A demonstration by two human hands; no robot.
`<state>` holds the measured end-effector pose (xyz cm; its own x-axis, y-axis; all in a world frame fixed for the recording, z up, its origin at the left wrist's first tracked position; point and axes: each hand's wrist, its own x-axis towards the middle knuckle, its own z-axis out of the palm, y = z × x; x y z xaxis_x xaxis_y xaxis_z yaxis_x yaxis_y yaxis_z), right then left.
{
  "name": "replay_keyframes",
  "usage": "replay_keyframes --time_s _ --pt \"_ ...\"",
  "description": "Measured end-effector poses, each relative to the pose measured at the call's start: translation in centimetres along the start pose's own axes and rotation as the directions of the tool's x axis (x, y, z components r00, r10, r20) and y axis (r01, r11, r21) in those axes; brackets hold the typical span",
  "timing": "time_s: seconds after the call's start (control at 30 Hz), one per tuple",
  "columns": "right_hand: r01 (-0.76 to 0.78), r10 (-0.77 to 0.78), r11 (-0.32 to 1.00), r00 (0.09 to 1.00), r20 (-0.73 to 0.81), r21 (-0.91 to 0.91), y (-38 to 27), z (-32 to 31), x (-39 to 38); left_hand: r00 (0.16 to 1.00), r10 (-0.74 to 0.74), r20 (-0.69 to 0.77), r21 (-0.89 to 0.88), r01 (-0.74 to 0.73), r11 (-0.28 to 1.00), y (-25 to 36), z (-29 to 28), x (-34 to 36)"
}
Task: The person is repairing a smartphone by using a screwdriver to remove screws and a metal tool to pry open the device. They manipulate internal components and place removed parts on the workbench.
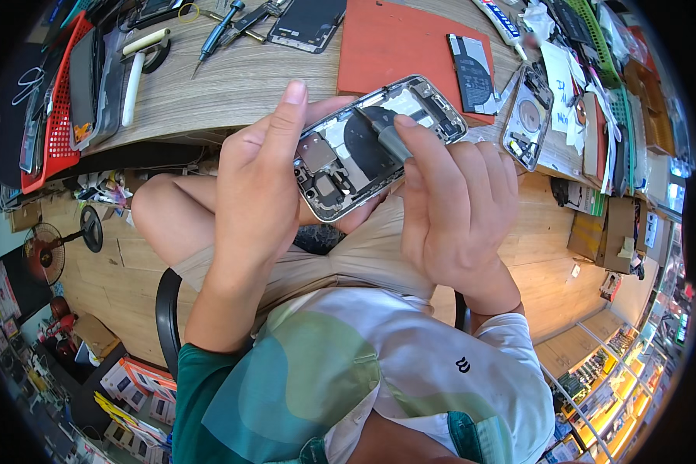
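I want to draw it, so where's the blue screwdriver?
The blue screwdriver lies on the table at the head view's upper left, between the white tool and the dark phone screen.

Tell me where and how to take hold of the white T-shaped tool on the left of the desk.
Best taken midway along its white handle, coming from the right. The handle is long and straight, pointing to the desk's near edge, with bare desk to its right. A clear tray sits close on its left, and a dark roll crowds the crossbar.
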<state>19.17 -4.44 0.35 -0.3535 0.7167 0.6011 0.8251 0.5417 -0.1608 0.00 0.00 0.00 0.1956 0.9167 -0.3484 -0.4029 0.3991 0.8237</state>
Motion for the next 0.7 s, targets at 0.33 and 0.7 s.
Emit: replay_keyframes --time_s 0.33,0.7 --pt "0.015 -0.012 0.999 0.997 -0.071 0.038 0.0 0.6 -0.3 1.000 0.013 0.018 -0.019 -0.012 1.000 -0.4 0.2 0.1" --pt "-0.080 0.079 0.997 0.996 0.046 0.019 -1.3 -0.3 -0.6 1.000 0.001 -0.007 0.014 -0.001 1.000 -0.2 0.4 0.1"
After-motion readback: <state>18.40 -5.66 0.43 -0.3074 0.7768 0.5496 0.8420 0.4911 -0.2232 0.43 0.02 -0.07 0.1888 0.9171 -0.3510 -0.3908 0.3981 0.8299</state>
